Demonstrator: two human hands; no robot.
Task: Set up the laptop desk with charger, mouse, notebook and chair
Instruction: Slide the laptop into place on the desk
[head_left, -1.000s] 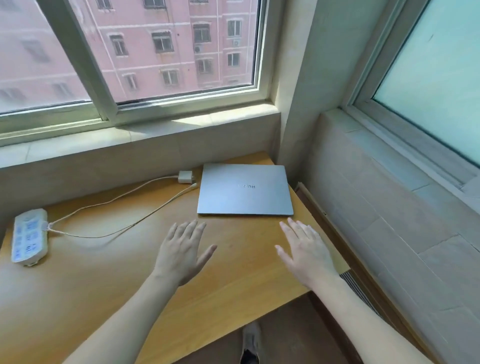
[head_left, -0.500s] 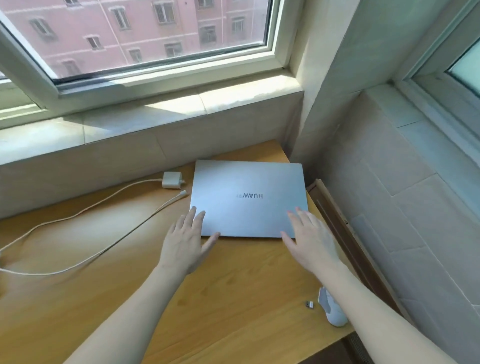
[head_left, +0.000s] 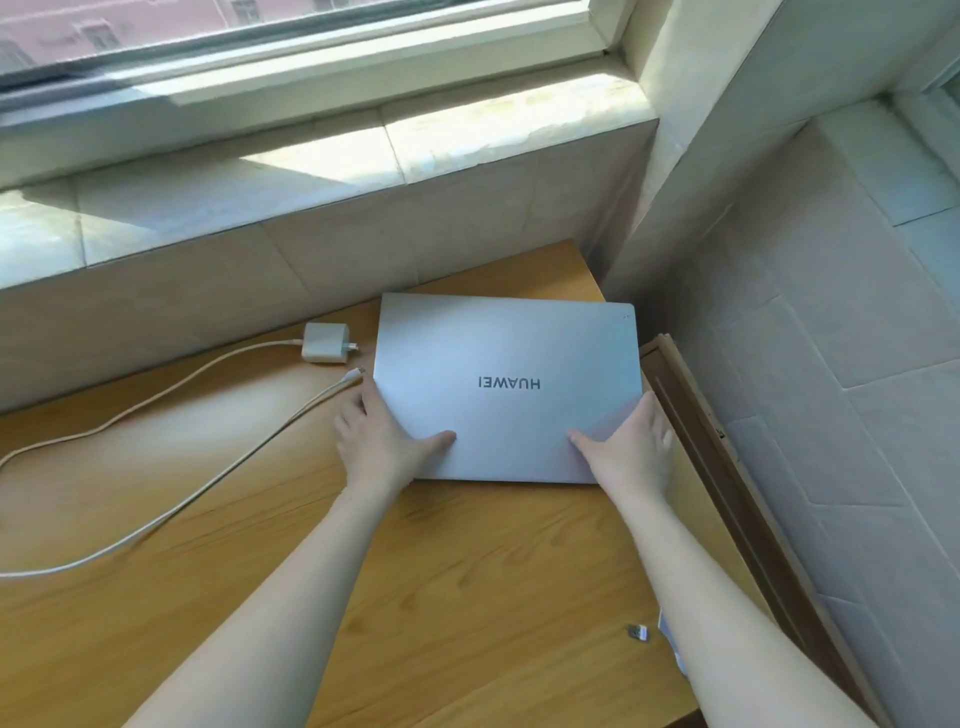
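Your left hand (head_left: 382, 441) grips the closed laptop (head_left: 506, 387) at its near left corner: the thumb lies flat on the lid and the fingers wrap round the left edge. Your right hand (head_left: 631, 449) takes the near right corner the same way, thumb on top, fingers curled over the right edge. The laptop lies flat on the wooden desk (head_left: 363, 571), in the far right corner against the tiled wall (head_left: 831, 364) below the window sill (head_left: 311, 171), its logo facing away from you.

Just left of the laptop sits the white charger block (head_left: 325, 343), apart from it. Its cable (head_left: 156, 395) loops across the desk toward the left edge, and a second run of cable ends in a loose plug (head_left: 356, 374) close to your left fingers.

Near your right forearm a small dark piece (head_left: 637, 630) lies on the desk, perhaps a USB dongle; it is too small to tell. A brown wooden strip (head_left: 727, 467) runs along the desk's right side.
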